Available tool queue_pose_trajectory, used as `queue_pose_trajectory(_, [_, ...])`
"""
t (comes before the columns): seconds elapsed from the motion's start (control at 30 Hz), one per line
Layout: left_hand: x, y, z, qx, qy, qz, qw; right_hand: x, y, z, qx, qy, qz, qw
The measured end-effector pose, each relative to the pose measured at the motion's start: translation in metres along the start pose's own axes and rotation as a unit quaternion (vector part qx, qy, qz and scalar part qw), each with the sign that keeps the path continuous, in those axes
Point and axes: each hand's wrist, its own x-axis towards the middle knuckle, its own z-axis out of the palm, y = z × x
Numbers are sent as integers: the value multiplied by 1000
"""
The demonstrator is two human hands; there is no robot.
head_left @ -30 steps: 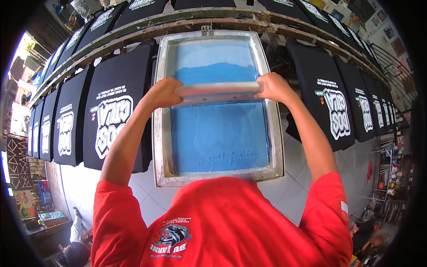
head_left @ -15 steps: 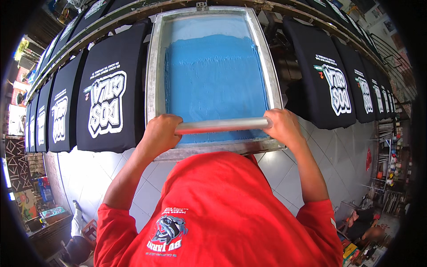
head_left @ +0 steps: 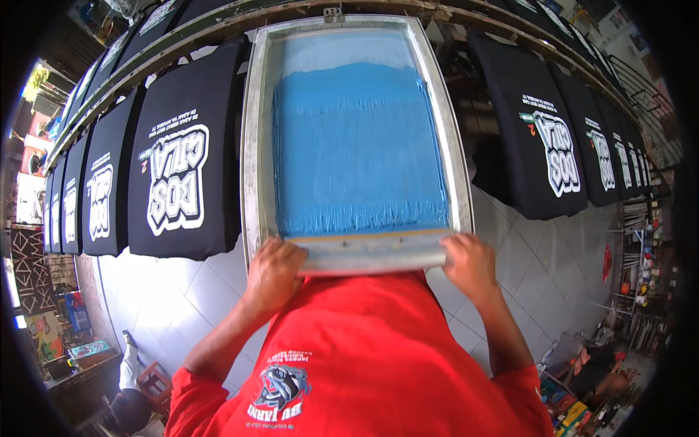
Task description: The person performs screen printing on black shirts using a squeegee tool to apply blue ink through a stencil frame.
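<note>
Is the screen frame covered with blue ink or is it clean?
Covered. Blue ink spreads over most of the screen frame; only a pale strip at the far end is bare.

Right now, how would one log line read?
left hand: grips squeegee | right hand: grips squeegee | squeegee: near edge of screen frame | blue ink: spread

black shirts [head_left: 182,175] flanking frame [head_left: 251,146], blue mesh [head_left: 357,146] open

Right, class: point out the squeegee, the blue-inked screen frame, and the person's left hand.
squeegee [head_left: 375,251], head view, middle of its pale bar.
screen frame [head_left: 251,146], head view, left metal rail.
left hand [head_left: 273,266], head view, back of hand gripping the bar's end.
</note>
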Motion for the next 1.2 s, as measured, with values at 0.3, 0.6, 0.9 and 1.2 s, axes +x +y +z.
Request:
queue_pose_trajectory(0.3, [-13,1,16,2,-6,3,1000,-19,2,26,16,63,-41,997])
queue_pose_trajectory(0.6, [11,-11,14,-4,-22,-41,999,23,10,16,31,41,-26,998])
queue_pose_trajectory(0.9, [4,-5,19,-3,-5,-33,999,9,8,23,41,54,-31,997])
queue_pose_trajectory(1.2, [79,-57,28,70,47,6,996,104,43,44,14,94,-57,994])
